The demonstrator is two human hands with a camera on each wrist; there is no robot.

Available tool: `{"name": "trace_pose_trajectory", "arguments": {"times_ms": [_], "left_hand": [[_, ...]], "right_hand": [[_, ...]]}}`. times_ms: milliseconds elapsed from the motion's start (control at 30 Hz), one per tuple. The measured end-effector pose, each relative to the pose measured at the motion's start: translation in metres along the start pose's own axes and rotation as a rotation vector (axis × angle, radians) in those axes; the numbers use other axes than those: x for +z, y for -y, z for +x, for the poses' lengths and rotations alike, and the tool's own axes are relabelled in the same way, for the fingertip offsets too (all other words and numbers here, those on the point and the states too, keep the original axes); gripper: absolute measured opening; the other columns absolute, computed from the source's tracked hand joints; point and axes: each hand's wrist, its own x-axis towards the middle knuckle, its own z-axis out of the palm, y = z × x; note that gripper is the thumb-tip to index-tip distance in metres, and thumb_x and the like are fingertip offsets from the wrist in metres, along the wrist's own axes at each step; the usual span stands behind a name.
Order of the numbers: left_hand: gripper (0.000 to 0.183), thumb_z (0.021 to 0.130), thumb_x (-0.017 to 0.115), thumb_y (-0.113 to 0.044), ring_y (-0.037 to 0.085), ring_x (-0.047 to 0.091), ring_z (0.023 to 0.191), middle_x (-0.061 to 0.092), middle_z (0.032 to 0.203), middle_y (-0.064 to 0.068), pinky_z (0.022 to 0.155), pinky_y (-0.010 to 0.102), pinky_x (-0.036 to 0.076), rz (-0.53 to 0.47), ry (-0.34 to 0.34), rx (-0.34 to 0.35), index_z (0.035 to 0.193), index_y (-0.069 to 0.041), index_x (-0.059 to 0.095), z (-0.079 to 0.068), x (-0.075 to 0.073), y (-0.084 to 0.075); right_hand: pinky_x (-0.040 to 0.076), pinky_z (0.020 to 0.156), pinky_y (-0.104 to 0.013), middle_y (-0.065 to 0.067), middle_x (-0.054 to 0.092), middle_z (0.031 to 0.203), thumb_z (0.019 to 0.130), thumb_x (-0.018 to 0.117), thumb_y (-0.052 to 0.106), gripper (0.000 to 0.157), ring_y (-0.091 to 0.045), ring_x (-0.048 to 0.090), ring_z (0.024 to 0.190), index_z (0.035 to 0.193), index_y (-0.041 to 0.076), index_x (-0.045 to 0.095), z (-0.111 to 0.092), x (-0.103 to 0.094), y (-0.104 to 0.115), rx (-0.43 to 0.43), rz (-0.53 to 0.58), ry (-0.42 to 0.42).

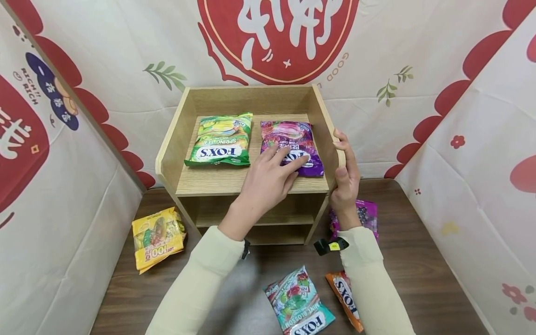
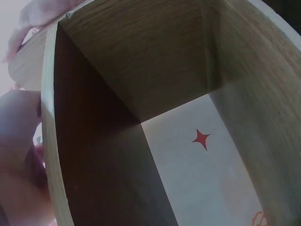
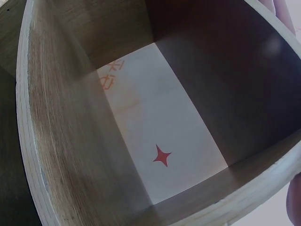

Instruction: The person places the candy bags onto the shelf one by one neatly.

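A wooden shelf unit [image 1: 213, 184] stands at the middle, its top board holding two candy bags. Over the purple FOX'S bag [image 1: 293, 132] on the right, my left hand [image 1: 264, 179] rests with spread, fairly straight fingers touching its front. The green FOX'S Spring Tea bag [image 1: 222, 137] lies flat beside it on the left. My right hand [image 1: 346, 179] grips the front of the shelf's right side panel, its thumb and fingers around the edge. Both wrist views look into a lower compartment of the shelf [image 2: 108, 52], with fingers at the frame's margin.
On the brown table [image 1: 398, 260] lie a yellow candy bag [image 1: 159, 237] left of the shelf, a teal FOX'S bag [image 1: 295, 298] and an orange one [image 1: 344, 298] in front. Another purple bag [image 1: 369, 216] is partly behind my right hand. Printed cloth walls [image 1: 368, 60] enclose the table.
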Motion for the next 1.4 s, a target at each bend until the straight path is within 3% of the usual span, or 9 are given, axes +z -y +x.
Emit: {"name": "trace_pose_trajectory", "arguments": {"times_ms": [300,533,967,1133,1400], "left_hand": [[0.038,0.096,0.054,-0.031,0.036,0.045,0.128,0.054,0.133,0.013,0.107,0.043,0.035,0.030,0.112,-0.058,0.135,-0.033,0.056,0.015,0.000,0.003],[0.039,0.096,0.055,-0.030,0.035,0.045,0.128,0.053,0.134,0.013,0.106,0.042,0.037,0.064,0.140,-0.058,0.135,-0.034,0.055,0.022,0.001,0.005],[0.040,0.098,0.050,-0.029,0.032,0.038,0.134,0.048,0.139,0.010,0.101,0.047,0.041,0.034,0.217,-0.116,0.137,-0.037,0.051,0.030,0.004,0.009],[0.040,0.099,0.049,-0.030,0.032,0.037,0.134,0.047,0.140,0.010,0.103,0.047,0.039,0.036,0.219,-0.122,0.138,-0.038,0.051,0.030,0.004,0.010],[0.038,0.099,0.049,-0.032,0.033,0.040,0.131,0.049,0.138,0.011,0.108,0.045,0.034,0.050,0.158,-0.097,0.137,-0.036,0.052,0.025,0.006,0.008]], "right_hand": [[0.020,0.110,-0.050,-0.018,0.040,0.142,0.088,0.057,0.049,0.065,-0.040,0.028,0.133,0.121,-0.006,0.049,0.001,0.002,-0.001,-0.007,0.027,-0.003],[0.018,0.111,-0.051,-0.019,0.040,0.142,0.088,0.057,0.048,0.064,-0.040,0.027,0.133,0.122,-0.005,0.048,0.002,0.002,-0.001,-0.006,0.024,-0.001],[0.018,0.111,-0.050,-0.018,0.041,0.141,0.088,0.057,0.047,0.062,-0.040,0.027,0.133,0.122,-0.005,0.049,0.002,0.002,0.000,-0.013,0.026,-0.006],[0.017,0.112,-0.051,-0.017,0.042,0.141,0.088,0.057,0.047,0.061,-0.040,0.027,0.134,0.121,-0.004,0.050,0.002,0.002,-0.001,-0.020,0.026,-0.010],[0.016,0.112,-0.050,-0.016,0.041,0.142,0.088,0.058,0.048,0.061,-0.040,0.027,0.134,0.121,-0.003,0.051,0.001,0.002,-0.001,-0.010,0.027,-0.013]]}}
